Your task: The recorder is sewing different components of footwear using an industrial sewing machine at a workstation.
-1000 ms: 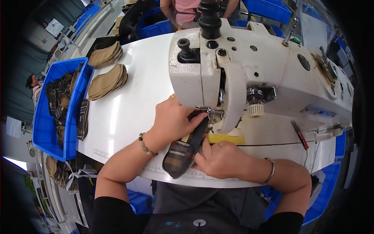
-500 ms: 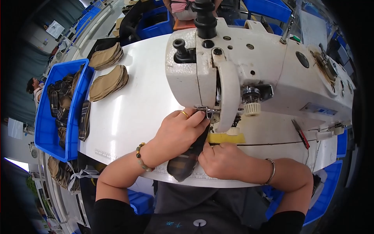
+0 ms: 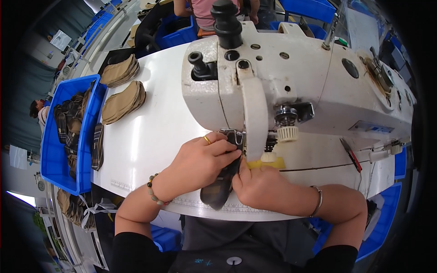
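Note:
A dark plaid fabric piece (image 3: 216, 190) with a rounded end lies under the needle area of a white sewing machine (image 3: 291, 59). My left hand (image 3: 195, 162) is over the piece's upper left part, its fingers bent together and pressing the fabric close to the metal presser foot (image 3: 235, 135). On the other side, my right hand (image 3: 260, 185) pinches the right edge of the same piece between thumb and curled fingers. The fabric's top end is hidden beneath the left fingers and the machine head.
At the left, two stacks of tan fabric pieces (image 3: 123, 103) lie near a blue bin (image 3: 49, 154) full of plaid pieces. A plaid stack (image 3: 97, 146) stands beside the bin. Red-handled snippers (image 3: 351, 155) lie at the right; a yellow strip (image 3: 268, 164) is beside the needle. Another person sits beyond.
The view has shifted slightly, so the machine appears further left. The left fingers have spread a little along the fabric, and the piece has turned slightly more upright. Both hands remain on it.

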`<action>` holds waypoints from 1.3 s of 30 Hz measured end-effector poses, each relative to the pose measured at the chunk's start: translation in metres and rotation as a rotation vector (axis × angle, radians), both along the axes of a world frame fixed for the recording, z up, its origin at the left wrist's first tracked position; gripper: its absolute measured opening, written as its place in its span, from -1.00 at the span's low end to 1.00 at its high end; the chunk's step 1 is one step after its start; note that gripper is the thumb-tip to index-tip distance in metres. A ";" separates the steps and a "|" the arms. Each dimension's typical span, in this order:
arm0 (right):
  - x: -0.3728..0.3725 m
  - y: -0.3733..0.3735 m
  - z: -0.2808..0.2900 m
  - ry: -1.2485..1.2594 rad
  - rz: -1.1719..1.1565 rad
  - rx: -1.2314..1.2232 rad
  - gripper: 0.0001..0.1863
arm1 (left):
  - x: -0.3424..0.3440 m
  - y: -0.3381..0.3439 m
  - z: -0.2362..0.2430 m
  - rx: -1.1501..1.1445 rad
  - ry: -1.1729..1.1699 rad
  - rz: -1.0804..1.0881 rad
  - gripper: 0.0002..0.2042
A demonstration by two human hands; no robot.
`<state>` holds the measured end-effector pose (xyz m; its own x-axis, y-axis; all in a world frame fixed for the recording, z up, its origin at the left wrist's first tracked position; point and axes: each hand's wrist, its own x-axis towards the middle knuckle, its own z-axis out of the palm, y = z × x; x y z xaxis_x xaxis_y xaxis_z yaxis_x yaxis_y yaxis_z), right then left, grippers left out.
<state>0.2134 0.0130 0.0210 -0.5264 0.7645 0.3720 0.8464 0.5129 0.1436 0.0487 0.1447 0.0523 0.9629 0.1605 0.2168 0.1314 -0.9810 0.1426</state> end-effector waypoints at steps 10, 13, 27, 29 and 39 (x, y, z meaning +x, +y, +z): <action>-0.013 -0.013 -0.006 -0.034 0.073 0.078 -0.85 | -0.002 -0.019 -0.007 0.055 0.014 -0.007 -0.67; -0.013 -0.014 -0.006 -0.048 0.065 0.077 -0.88 | -0.003 -0.022 -0.010 0.030 -0.003 0.001 -0.66; -0.002 -0.004 -0.011 -0.004 -0.040 -0.004 -0.81 | -0.004 -0.008 0.005 -0.198 0.081 0.063 -0.55; -0.003 -0.004 -0.012 0.003 -0.052 -0.024 -0.80 | -0.011 -0.011 0.023 -0.275 0.095 0.032 -0.45; -0.003 -0.006 -0.003 -0.085 0.012 -0.005 -0.84 | -0.013 -0.032 0.019 -0.033 0.133 0.041 -0.27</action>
